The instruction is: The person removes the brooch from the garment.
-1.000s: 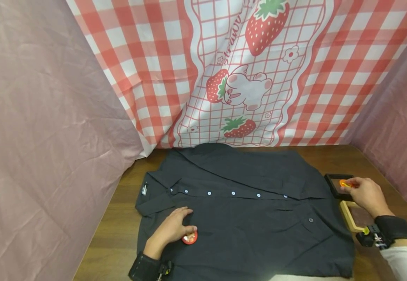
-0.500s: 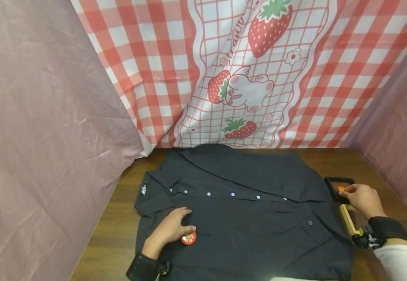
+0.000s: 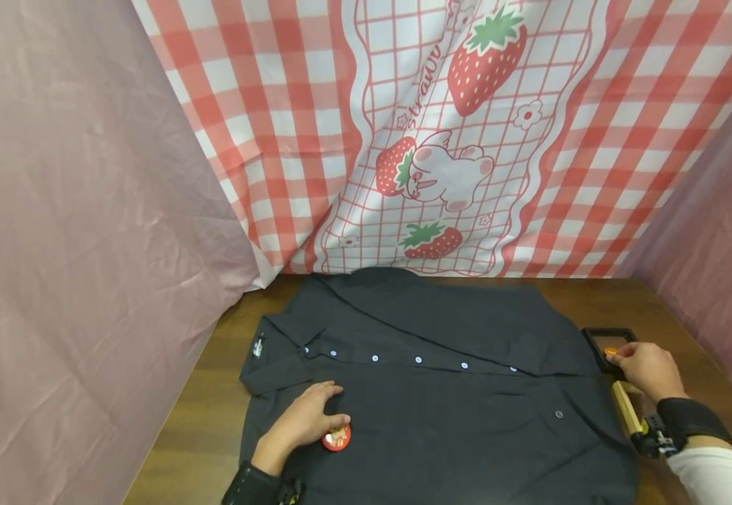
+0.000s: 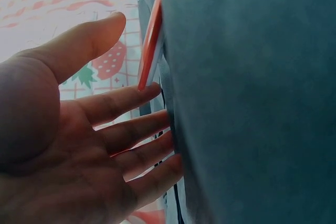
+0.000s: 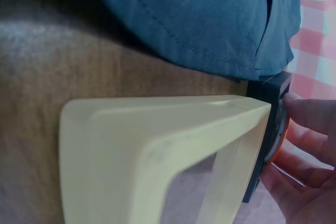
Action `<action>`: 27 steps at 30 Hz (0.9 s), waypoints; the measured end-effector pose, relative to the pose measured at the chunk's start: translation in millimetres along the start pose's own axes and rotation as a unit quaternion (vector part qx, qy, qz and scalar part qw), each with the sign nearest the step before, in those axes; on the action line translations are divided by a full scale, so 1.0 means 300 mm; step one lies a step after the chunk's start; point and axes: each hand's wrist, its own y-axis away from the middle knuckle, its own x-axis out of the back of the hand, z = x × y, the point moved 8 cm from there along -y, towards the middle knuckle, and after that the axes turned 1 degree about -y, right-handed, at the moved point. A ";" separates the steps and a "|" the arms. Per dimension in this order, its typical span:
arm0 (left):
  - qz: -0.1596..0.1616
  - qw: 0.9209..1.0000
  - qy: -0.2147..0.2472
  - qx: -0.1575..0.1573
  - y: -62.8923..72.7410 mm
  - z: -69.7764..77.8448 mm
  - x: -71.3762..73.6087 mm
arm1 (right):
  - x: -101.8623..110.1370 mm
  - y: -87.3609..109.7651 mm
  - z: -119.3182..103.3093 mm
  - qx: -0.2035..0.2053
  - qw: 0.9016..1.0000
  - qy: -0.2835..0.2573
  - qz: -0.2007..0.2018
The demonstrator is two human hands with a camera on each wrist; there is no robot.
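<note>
A dark button-up shirt [image 3: 442, 428] lies spread on the table. My left hand [image 3: 308, 421] rests on it with relaxed fingers, right beside a round red pin badge [image 3: 337, 440]. Seen from the left wrist, this badge [image 4: 150, 45] stands edge-on at the index fingertip, with the thumb apart from it. Far to the right, my right hand [image 3: 651, 369] pinches a round orange-rimmed badge [image 3: 610, 351] inside a black square frame [image 3: 608, 332]. The right wrist view has that badge [image 5: 278, 135] between thumb and fingers, against the black frame's inner side.
A pale wooden box frame [image 3: 627, 410] sits in front of the black one, partly under the right wrist. The shirt's edge lies close to both. Checkered strawberry cloth [image 3: 442, 168] hangs behind; pink drapes [image 3: 107, 245] hang at the sides.
My right hand has shifted slightly left and nearer with the orange badge, which now sits lower in the black frame. My left hand stays beside the red badge. The head view has tilted slightly up.
</note>
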 end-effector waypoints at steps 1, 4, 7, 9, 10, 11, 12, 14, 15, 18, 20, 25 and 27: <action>-0.001 1.000 0.000 -0.001 0.002 -0.001 -0.005 | -0.005 0.003 0.001 0.001 1.000 0.001 0.001; 0.000 1.000 0.001 -0.003 0.004 -0.001 -0.010 | -0.012 0.004 0.004 0.001 1.000 0.002 0.001; 0.004 1.000 0.000 -0.006 0.001 0.002 -0.007 | -0.013 -0.001 0.001 0.007 1.000 0.004 0.002; 0.006 1.000 -0.001 -0.005 -0.002 0.003 -0.005 | -0.014 -0.007 -0.004 0.015 1.000 0.004 0.001; 0.007 1.000 -0.003 -0.005 -0.003 0.003 -0.004 | -0.015 -0.010 -0.006 0.017 1.000 0.006 0.001; 0.009 1.000 -0.004 -0.003 -0.004 0.003 -0.003 | -0.014 -0.013 -0.010 0.023 1.000 0.007 0.002; 0.010 1.000 -0.007 -0.001 -0.006 0.002 -0.003 | -0.014 -0.016 -0.013 0.027 1.000 0.010 0.002; 0.013 1.000 -0.010 0.003 -0.007 0.002 -0.001 | -0.010 -0.020 -0.018 0.037 0.999 0.017 0.005; 0.014 1.000 -0.013 0.004 -0.008 0.003 -0.001 | -0.008 -0.021 -0.020 0.042 0.999 0.020 0.006; 0.015 1.000 -0.017 0.009 -0.009 0.004 -0.001 | -0.008 -0.022 -0.025 0.057 0.998 0.030 0.007; 0.014 1.000 -0.018 0.011 -0.010 0.006 -0.001 | -0.014 -0.022 -0.027 0.066 0.997 0.033 -0.001; 0.011 1.000 -0.020 0.017 -0.013 0.003 -0.006 | -0.030 -0.027 -0.025 0.076 0.996 0.040 -0.017; 0.010 1.000 -0.019 0.019 -0.012 0.001 -0.010 | -0.033 -0.026 -0.026 0.081 0.996 0.043 -0.014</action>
